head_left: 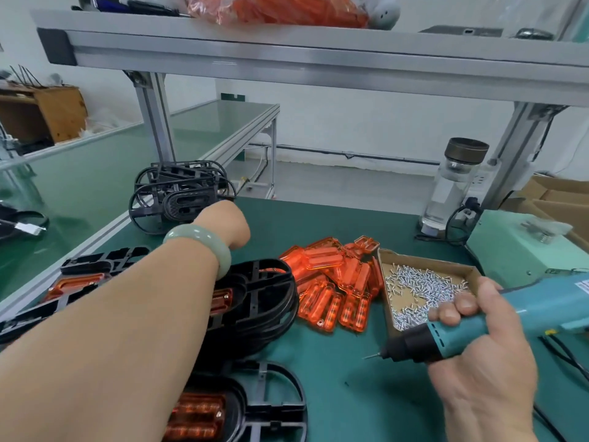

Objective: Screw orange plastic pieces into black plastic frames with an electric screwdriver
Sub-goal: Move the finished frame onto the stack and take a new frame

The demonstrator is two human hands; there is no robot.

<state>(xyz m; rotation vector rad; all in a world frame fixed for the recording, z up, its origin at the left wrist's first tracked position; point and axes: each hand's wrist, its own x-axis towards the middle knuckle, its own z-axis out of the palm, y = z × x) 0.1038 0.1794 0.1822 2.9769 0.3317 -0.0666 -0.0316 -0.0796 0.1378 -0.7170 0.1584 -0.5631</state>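
The left hand reaches a stack of empty black plastic frames; its fingers are hidden, perhaps touching one, I cannot tell. Right of it lie black frames with orange inserts, loose translucent orange plastic pieces and a cardboard tray of silver screws. The right hand has its fingers wrapped round the teal electric screwdriver.

No words or numbers can be read here. The screwdriver has a small white sticker with red marks, too blurry to read.
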